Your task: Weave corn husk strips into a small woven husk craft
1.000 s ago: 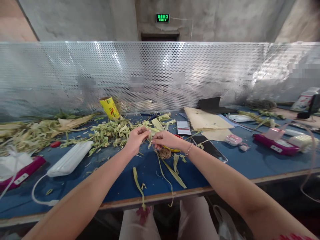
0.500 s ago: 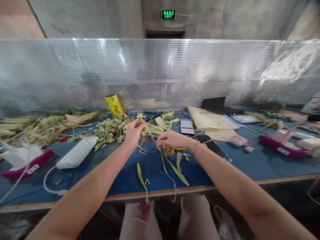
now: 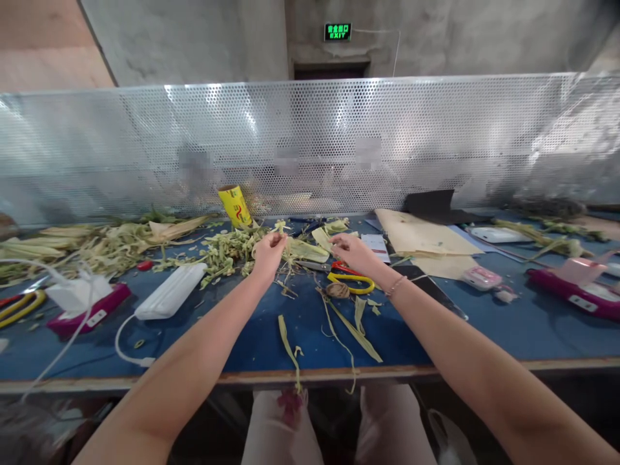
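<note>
My left hand (image 3: pixel 270 253) is closed in a pinch, with a pale, knotted piece of corn husk (image 3: pixel 282 226) showing at its fingertips. My right hand (image 3: pixel 352 250) has its fingers drawn together over the scissors (image 3: pixel 356 279); whatever it may pinch is too small to make out. A wide husk strip (image 3: pixel 320 237) lies just left of its fingertips. Below the yellow scissor handle rests a small brown ball of twine (image 3: pixel 338 290). Loose husk strips (image 3: pixel 361 337) lie nearer the table edge. Behind my left hand is a heap of husk scraps (image 3: pixel 225 250).
A yellow can (image 3: pixel 234 206) stands before the perforated metal screen (image 3: pixel 310 142). On the left are a white power bank (image 3: pixel 170 290), a purple power strip (image 3: pixel 92 316) and other scissors (image 3: pixel 22 309). Brown paper (image 3: pixel 426 234) and a dark tablet-like slab (image 3: pixel 438 290) lie right.
My right hand has moved up and away from the twine ball, uncovering it and the scissors. My left hand keeps its pinch in about the same place. The view has shifted slightly left.
</note>
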Motion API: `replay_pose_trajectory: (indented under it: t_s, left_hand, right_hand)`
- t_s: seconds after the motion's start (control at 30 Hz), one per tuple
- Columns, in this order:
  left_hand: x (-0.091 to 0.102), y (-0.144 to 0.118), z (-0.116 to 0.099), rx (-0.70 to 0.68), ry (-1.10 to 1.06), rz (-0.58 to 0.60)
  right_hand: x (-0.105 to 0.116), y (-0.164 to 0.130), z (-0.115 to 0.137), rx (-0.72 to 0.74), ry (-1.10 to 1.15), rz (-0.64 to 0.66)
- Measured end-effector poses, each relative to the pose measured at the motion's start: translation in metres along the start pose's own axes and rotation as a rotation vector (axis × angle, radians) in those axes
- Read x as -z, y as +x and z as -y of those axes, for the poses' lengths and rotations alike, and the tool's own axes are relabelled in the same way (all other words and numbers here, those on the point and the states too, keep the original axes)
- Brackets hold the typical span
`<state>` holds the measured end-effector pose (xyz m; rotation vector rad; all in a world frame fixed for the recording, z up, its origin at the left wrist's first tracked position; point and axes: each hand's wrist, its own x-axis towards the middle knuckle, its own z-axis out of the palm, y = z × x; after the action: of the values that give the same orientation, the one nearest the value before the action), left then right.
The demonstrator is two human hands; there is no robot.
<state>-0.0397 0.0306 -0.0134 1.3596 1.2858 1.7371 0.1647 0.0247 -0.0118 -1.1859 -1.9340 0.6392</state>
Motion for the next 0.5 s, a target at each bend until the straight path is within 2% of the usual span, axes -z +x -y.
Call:
replay_pose_trajectory:
  t_s: [0.07,0.1,0.23,0.37,0.5]
  left_hand:
    - [-0.001,-0.001,0.001,0.036,0.035,0.007]
    - [-0.002,-0.001,0.001,0.064,0.032,0.007]
    - [-0.002,-0.002,-0.001,0.255,-0.148,-0.035]
    - [0.002,0.002,-0.003,0.419,-0.324,-0.204]
    - [0.006,0.01,0.001,0.385,-0.321,-0.347]
  right_hand:
    - [-0.003,0.002,-0.008,0.088,-0.17,-0.117]
    - [-0.004,0.002,-0.01,0.108,-0.197,-0.136]
    - [-0.008,-0.001,-0.014,0.162,-0.269,-0.092]
    - [-0.011,-0.003,-0.014,0.236,-0.302,-0.047]
    - [-0.013,-0.002,-0.017,0.278,-0.287,0.022]
